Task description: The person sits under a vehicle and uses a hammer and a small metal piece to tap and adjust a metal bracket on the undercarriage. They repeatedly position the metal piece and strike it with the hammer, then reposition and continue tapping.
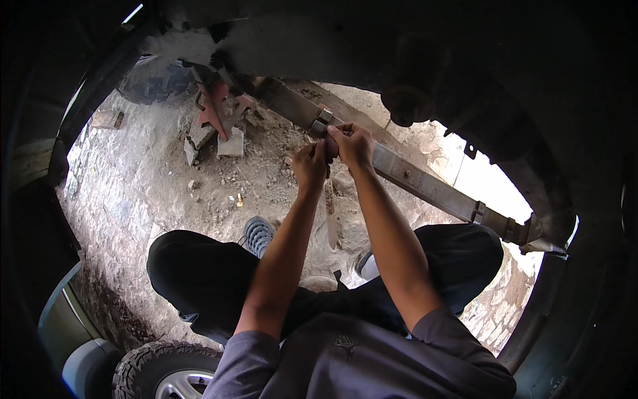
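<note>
Both of my hands meet at the middle of a long grey leaf spring (pixel 419 178) that runs slantwise across the view. The fingers of my left hand (pixel 310 166) are closed against the left side of a small dark brownish part (pixel 331 147), which I cannot make out clearly. My right hand (pixel 355 146) is curled over the top right of that same part, thumb and fingers bent inward. Just above them, squarish metal nuts or clamp ends (pixel 321 121) stick out from the spring. Below the hands a narrow rusty metal strip (pixel 331 216) reaches down toward the ground.
A red stand (pixel 214 110) rises beyond my hands, with broken concrete blocks (pixel 230 143) at its foot. A brick (pixel 107 120) lies far left on the dusty ground. Dark vehicle bodywork arches overhead and around. A wheel with a knobby tyre (pixel 136 362) lies at lower left.
</note>
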